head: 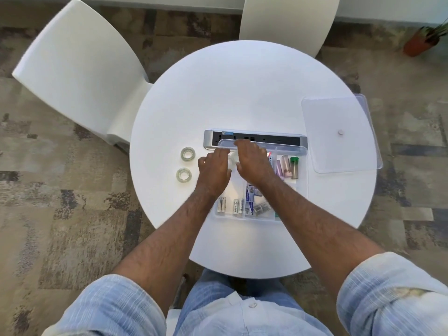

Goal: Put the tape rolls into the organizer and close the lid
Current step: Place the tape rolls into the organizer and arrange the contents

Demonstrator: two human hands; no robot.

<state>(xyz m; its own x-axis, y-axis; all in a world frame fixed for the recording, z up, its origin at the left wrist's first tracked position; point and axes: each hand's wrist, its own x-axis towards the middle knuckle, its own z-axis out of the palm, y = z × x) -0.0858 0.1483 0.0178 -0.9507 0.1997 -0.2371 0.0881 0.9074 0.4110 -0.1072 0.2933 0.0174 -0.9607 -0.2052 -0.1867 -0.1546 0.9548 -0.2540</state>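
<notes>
Two clear tape rolls (188, 154) (184, 175) lie flat on the white round table (242, 88), left of the clear organizer (303, 154). Both of my hands are over the organizer's back left compartment. A pale, roll-like tape roll (233, 158) shows between them. My right hand (252, 161) is palm down, its thumb and fingers curled around that roll. My left hand (214, 169) has its fingertips against the roll from the left, and its grip is hidden. The clear lid (339, 132) lies apart at the table's right edge.
Other organizer compartments hold batteries (235, 206), small packets (251, 198) and upright tubes (294, 166). A silver and black socket strip (278, 139) lies just behind the organizer. Two white chairs (80, 66) (286, 20) stand beyond the table. A potted plant (423, 40) stands on the floor, far right.
</notes>
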